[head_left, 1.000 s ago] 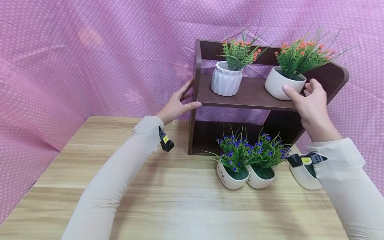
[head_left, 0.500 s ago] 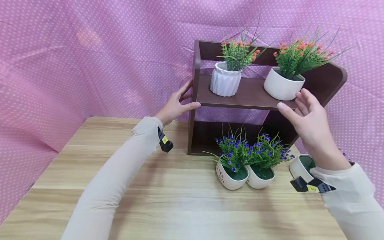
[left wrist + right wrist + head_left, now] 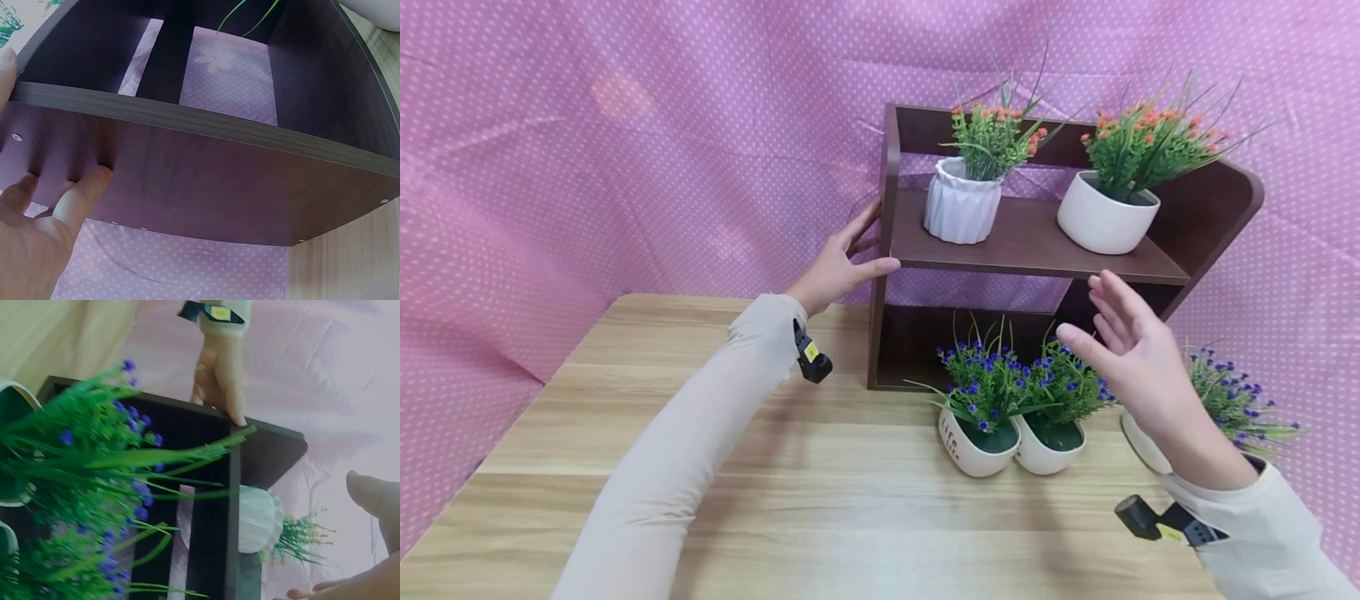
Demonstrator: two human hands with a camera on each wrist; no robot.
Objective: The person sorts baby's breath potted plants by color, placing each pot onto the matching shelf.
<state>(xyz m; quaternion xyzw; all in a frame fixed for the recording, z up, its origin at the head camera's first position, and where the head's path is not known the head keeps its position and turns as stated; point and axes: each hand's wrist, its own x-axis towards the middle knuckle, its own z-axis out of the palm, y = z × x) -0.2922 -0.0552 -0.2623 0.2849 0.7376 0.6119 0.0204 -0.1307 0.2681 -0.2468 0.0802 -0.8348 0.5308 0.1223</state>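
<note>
My left hand [image 3: 831, 265] holds the left side panel of a dark brown two-tier shelf [image 3: 1030, 265]. In the left wrist view its fingertips press the outer face, and the thumb [image 3: 6, 72] lies over the front edge. My right hand [image 3: 1131, 358] hangs in the air before the lower right of the shelf, holding nothing, thumb apart from the fingers. On the upper tier stand a ribbed white pot [image 3: 962, 204] with orange flowers at the left and a smooth white pot [image 3: 1107, 218] with orange flowers at the right.
On the wooden table [image 3: 850, 517], two white pots with blue flowers [image 3: 977, 450] stand side by side before the lower tier. Another blue-flowered plant [image 3: 1232, 396] stands at the right, its pot partly behind my right forearm. A pink dotted cloth [image 3: 662, 150] hangs behind.
My right hand has come away from the smooth white pot on the upper tier and moved down and toward me. My left hand stays on the shelf's side.
</note>
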